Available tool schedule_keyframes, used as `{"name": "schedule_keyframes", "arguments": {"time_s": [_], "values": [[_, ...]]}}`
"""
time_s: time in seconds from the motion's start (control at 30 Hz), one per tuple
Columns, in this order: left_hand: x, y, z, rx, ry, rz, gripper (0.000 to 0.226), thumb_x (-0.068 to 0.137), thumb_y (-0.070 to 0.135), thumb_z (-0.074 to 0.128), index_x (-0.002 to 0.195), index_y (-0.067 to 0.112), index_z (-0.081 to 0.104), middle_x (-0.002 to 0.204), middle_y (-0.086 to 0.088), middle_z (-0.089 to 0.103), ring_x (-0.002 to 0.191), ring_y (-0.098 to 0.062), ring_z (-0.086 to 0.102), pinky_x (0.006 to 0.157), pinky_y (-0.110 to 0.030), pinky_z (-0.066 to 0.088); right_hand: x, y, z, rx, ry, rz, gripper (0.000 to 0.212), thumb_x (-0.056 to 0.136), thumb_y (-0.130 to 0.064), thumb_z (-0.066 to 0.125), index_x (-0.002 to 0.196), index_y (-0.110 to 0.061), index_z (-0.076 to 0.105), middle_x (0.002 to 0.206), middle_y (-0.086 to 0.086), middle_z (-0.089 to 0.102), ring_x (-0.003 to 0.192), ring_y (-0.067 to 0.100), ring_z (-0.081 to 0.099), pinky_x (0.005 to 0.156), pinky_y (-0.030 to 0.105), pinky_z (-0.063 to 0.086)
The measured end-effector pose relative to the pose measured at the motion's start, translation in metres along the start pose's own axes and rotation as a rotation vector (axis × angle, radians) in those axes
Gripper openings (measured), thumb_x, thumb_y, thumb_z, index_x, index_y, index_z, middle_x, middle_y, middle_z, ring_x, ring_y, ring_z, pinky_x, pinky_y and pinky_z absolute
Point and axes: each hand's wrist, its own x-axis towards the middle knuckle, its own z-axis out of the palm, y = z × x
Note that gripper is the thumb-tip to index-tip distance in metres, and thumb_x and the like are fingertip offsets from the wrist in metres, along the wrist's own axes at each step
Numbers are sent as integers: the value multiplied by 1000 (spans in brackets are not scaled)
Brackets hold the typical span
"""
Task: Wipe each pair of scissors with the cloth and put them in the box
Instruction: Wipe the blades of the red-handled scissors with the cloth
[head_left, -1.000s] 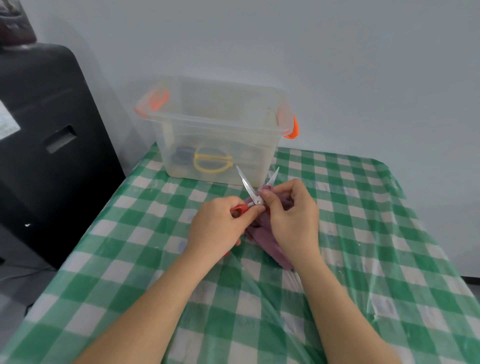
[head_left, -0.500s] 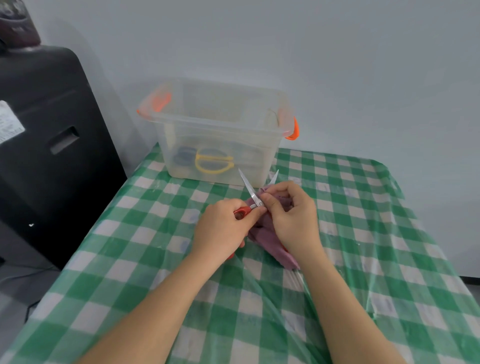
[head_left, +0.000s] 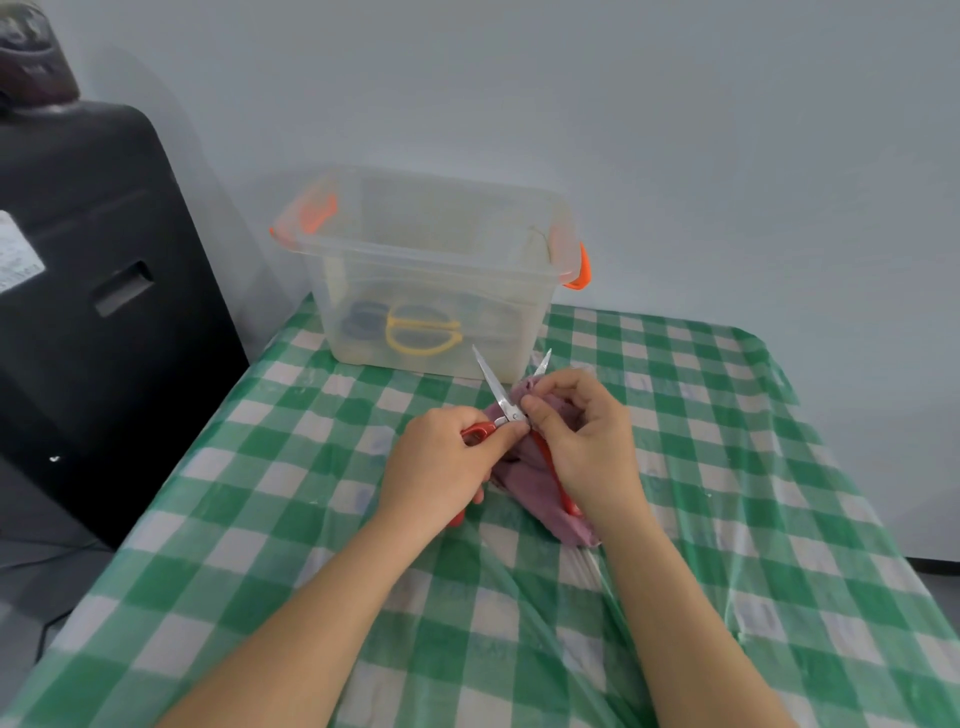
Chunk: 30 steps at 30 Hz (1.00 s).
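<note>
Red-handled scissors (head_left: 496, 392) are held open above the table, blades spread in a V pointing at the box. My left hand (head_left: 441, 467) grips one red handle. My right hand (head_left: 584, 447) pinches the purple cloth (head_left: 535, 488) around the right blade near the pivot, and the cloth hangs down under that hand onto the table. The clear plastic box (head_left: 431, 260) with orange latches stands just behind, holding yellow-handled scissors (head_left: 423, 332) and a dark blue-handled pair (head_left: 363, 322).
The table wears a green and white checked cloth (head_left: 260, 519) under a clear plastic sheet. A black cabinet (head_left: 93, 291) stands to the left of the table. A white wall runs behind the box.
The hands and scissors stay in nearly the same place; my right hand's fingers with the cloth have shifted slightly along the blade near the pivot.
</note>
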Motion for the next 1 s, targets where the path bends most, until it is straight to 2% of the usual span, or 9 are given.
{"name": "schedule_keyframes", "arguments": {"time_s": [0.07,0.2,0.47,0.57,0.67,0.73,0.83,0.93,1.0], "values": [[-2,2,1,28,3,-1,44,86,54,61,70,13,66,50,-7,61,40,-18,59,44,-32,47,0,-2,1,17,-7,18,17,87,1,67,84,-16,62,85,-7,68,75,-7,63,69,7,46],[-3,5,3,77,31,29,46,87,54,59,70,12,66,49,-6,62,40,-12,57,48,-34,49,0,-2,6,-5,80,9,23,89,-1,65,82,-21,56,76,-9,64,67,-6,61,62,7,44],[-3,5,2,6,9,43,49,84,57,62,62,13,60,48,-6,60,38,-12,57,49,-33,50,6,4,-1,-47,223,60,18,101,-25,51,83,-25,52,47,-8,50,41,3,41,43,17,35],[-2,3,-1,-29,6,32,50,81,60,61,59,15,60,46,-5,59,38,-15,57,51,-33,51,12,7,-11,-11,287,120,19,102,-27,48,84,-24,54,53,-10,46,44,1,41,45,14,35],[-1,1,-4,-69,12,25,48,82,57,63,56,17,57,43,0,56,37,-15,56,52,-33,51,17,8,-19,41,342,141,17,99,-28,54,84,-24,58,76,-7,57,68,2,50,65,19,42],[-1,1,-4,-80,14,27,47,82,55,64,56,17,57,43,0,55,37,-14,56,52,-35,52,17,8,-21,91,359,166,16,98,-28,56,83,-23,59,80,-6,57,73,7,51,69,23,44],[-1,2,-4,-86,12,24,48,83,55,65,59,14,60,44,0,56,37,-14,56,53,-37,53,15,5,-22,157,356,195,17,99,-28,54,84,-21,58,78,-5,60,73,8,53,70,27,48],[0,3,-6,-97,26,20,45,83,54,66,55,20,55,42,4,53,36,-13,55,54,-37,53,15,0,-21,194,360,223,19,101,-27,49,85,-20,57,75,-8,60,65,0,56,61,16,49],[1,2,-8,-104,39,21,46,83,54,65,52,22,52,41,4,52,37,-13,54,55,-37,54,14,-3,-22,202,353,216,23,103,-30,44,87,-22,57,79,-7,62,69,-2,59,62,15,49]]}}
